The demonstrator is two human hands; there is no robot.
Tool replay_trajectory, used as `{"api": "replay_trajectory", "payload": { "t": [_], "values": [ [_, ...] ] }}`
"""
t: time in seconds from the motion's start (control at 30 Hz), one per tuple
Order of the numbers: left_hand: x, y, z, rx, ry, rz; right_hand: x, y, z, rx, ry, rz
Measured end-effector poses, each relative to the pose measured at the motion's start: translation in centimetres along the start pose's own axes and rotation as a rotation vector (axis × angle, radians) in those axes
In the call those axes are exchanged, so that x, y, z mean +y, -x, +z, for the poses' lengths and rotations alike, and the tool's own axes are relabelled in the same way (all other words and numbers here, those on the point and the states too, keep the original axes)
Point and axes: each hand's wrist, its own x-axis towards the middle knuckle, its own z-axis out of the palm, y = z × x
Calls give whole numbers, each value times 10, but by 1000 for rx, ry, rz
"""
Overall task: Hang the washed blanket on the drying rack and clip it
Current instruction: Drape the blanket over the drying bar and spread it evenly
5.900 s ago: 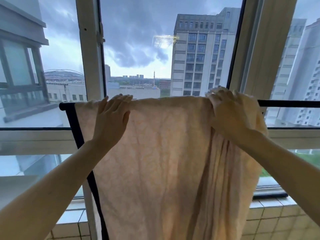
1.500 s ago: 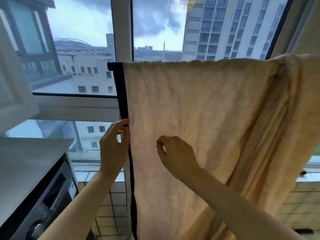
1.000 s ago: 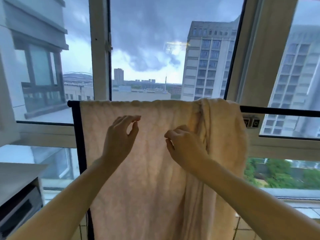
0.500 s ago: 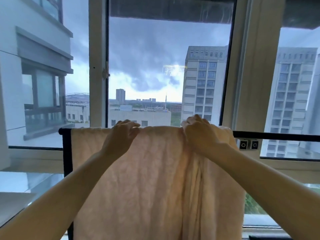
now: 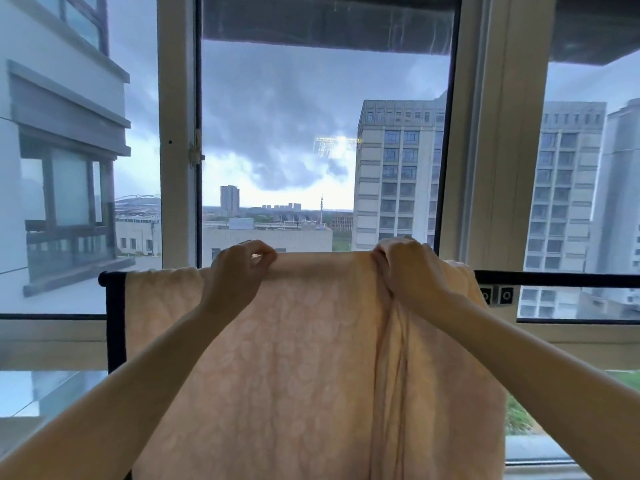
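Observation:
A pale peach blanket with a faint leaf pattern hangs over the black top bar of the drying rack. My left hand pinches the blanket's top fold left of centre. My right hand grips the top fold where the cloth is bunched into vertical pleats. Between my hands the top edge is lifted slightly above the bar. The rack's black left post shows beside the blanket's left edge. No clips are in view.
Directly behind the rack stands a large window with pale frames and a wide upright, with buildings outside. Two small black square fittings sit under the bar to the right of the blanket.
Both hands rose from the blanket's front to its top fold and took hold of it. Since half a second ago the fold between them has lifted a little off the bar.

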Motion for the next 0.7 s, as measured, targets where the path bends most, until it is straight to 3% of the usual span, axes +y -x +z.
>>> {"api": "replay_trajectory", "payload": {
  "t": [0.17, 0.43, 0.57, 0.7],
  "values": [
    [-8, 1, 10, -123, -63, 4, 23, -3, -1, -17, -56, 57],
    [-14, -7, 6, -71, -58, -31, 54, 5, -12, 51, -17, 137],
    [6, -8, 16, -111, -14, -9, 57, 8, -12, 38, -18, 93],
    [42, -6, 34, -164, 28, 135, 54, 11, -12, 10, -18, 5]
  ]
}}
